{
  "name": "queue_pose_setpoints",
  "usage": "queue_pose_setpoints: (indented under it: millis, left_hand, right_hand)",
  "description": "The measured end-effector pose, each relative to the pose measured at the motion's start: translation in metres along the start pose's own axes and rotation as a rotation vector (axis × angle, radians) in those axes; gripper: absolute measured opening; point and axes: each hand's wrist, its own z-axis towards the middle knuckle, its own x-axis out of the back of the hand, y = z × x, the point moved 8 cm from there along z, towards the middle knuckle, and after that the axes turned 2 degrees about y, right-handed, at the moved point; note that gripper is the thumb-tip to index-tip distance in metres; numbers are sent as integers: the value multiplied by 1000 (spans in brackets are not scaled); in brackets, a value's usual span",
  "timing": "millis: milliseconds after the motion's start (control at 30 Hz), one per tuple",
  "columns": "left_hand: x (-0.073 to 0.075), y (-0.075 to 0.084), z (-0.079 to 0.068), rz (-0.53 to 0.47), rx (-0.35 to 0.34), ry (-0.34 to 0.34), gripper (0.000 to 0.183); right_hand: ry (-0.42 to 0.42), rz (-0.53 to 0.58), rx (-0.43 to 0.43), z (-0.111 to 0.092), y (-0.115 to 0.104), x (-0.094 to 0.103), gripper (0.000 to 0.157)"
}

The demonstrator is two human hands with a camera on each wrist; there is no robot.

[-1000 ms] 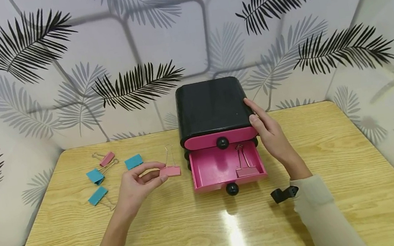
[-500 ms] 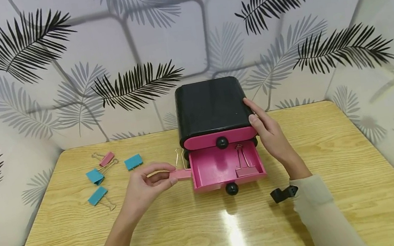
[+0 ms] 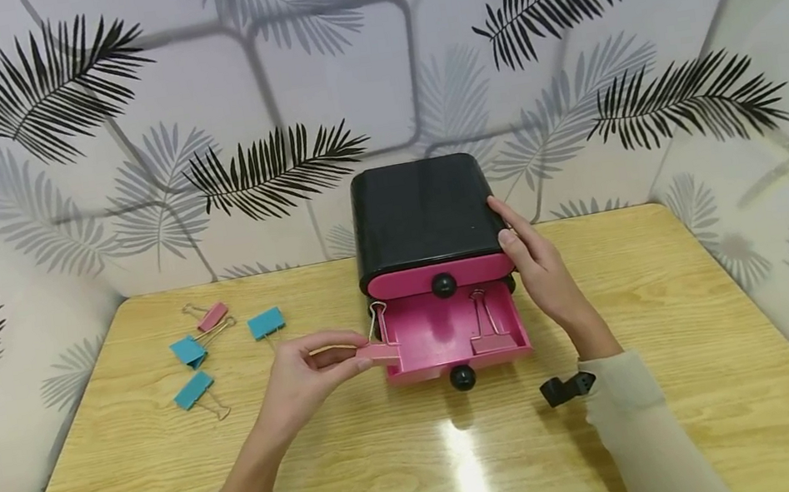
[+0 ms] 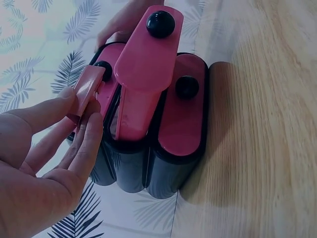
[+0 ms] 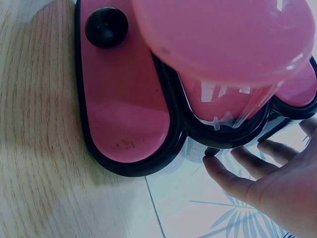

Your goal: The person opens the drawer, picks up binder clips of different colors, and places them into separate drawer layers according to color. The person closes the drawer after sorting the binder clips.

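Observation:
My left hand (image 3: 316, 375) pinches a pink binder clip (image 3: 378, 355) between thumb and fingers, its wire handles pointing up. The clip overlaps the left wall of the pulled-out pink drawer (image 3: 423, 374) in the head view. Inside that drawer, at the right, lies another pink binder clip (image 3: 493, 343). In the left wrist view, the held clip (image 4: 89, 89) is beside the drawer front (image 4: 148, 54). My right hand (image 3: 546, 275) rests against the right side of the black drawer cabinet (image 3: 428, 212), fingers extended; the right wrist view has its fingertips at the cabinet's side.
Left on the wooden table (image 3: 365, 469) lie a pink binder clip (image 3: 212, 316) and blue binder clips (image 3: 266, 323), (image 3: 190, 352), (image 3: 193, 389). The cabinet's top drawer (image 3: 407, 282) is closed. A patterned backdrop (image 3: 340, 77) rises behind the table.
My left hand has moved right with the pink binder clip, from left of the drawer to its left wall. The right hand stays on the cabinet.

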Motion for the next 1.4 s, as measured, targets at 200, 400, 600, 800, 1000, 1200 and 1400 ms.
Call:
queue_pose_setpoints:
  millis: [200, 400, 600, 800, 1000, 1200, 1400]
  left_hand:
    - [-8, 3, 5, 75, -37, -1, 23]
    - [-16, 6, 9, 110, -102, 4, 20]
    - [-26, 11, 12, 188, -171, 12, 20]
    - [-39, 20, 16, 327, -251, 10, 12]
    - [-51, 27, 19, 408, -302, -2, 13]
    - [-65, 31, 20, 473, -341, -34, 12]
    - [-79, 32, 23, 578, -357, -50, 12]
  right_hand:
    - [0, -4, -3, 0, 0, 0, 52]
    - [-4, 3, -3, 0, 0, 0, 52]
    - [-5, -2, -1, 0, 1, 0, 52]
    - [-5, 3, 2, 0, 1, 1, 52]
    - [-3, 6, 4, -1, 1, 1, 52]
    - [-1, 5, 1, -1, 2, 2, 52]
    - [-2, 7, 9, 0, 2, 1, 52]
